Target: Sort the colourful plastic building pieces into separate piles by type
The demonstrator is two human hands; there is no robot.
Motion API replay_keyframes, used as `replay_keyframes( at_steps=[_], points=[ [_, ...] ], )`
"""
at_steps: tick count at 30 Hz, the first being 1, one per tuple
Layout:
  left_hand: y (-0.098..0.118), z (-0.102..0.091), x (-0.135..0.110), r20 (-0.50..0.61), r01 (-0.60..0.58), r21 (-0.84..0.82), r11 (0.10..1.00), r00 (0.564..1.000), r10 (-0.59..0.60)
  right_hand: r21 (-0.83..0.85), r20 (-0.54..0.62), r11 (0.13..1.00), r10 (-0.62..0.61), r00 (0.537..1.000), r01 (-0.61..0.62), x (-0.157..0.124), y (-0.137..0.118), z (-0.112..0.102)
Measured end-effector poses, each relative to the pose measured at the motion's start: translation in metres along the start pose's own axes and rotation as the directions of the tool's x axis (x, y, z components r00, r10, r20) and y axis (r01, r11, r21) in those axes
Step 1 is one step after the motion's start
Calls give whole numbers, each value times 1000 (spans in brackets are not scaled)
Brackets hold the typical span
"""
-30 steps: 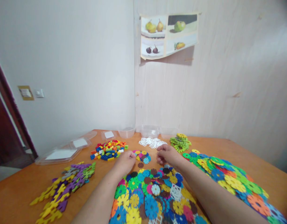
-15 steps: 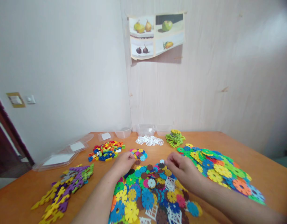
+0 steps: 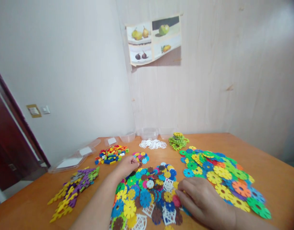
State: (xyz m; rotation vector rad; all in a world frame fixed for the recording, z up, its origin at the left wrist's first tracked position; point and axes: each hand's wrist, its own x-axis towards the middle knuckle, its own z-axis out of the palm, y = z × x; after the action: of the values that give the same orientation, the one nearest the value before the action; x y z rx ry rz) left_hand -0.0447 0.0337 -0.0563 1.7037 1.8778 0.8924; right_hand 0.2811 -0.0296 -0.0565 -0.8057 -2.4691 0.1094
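Observation:
My left hand (image 3: 128, 166) is closed in a pinch above the far left edge of the mixed heap of notched plastic discs (image 3: 145, 198). A small brown notched disc (image 3: 140, 165) shows at its fingertips. My right hand (image 3: 203, 199) lies low over the heap's right edge, its fingers curled and pressed together beside a pink disc (image 3: 177, 200). Whatever lies under those fingers is hidden; part of a blue disc (image 3: 185, 210) peeks out below them. White lattice pieces (image 3: 169, 215) are mixed among the discs. Just beyond my left hand sits a small group of little discs (image 3: 144, 159).
Larger discs (image 3: 222, 172) are heaped on the right. Building bricks (image 3: 112, 155) and interlocking purple and yellow pieces (image 3: 73, 188) lie left. White lattice pieces (image 3: 153, 144), green pieces (image 3: 177, 142) and clear containers (image 3: 149, 132) stand at the back, with lids (image 3: 69, 163) at the left edge.
My right hand has moved nearer, from the heap's far right side down to its right edge, covering discs there. My left hand stays nearly in place. The view has turned slightly left.

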Motion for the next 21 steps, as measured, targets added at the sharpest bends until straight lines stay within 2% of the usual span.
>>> replay_keyframes(
  at_steps=[6,21],
  points=[
    [1,-1,2,57,45,-42,998,997,-43,5,-32,994,-113,993,113,-4,-3,-3],
    [11,7,9,5,163,-13,987,987,-162,27,-37,982,-187,982,188,-2,-15,-12]
  ],
)
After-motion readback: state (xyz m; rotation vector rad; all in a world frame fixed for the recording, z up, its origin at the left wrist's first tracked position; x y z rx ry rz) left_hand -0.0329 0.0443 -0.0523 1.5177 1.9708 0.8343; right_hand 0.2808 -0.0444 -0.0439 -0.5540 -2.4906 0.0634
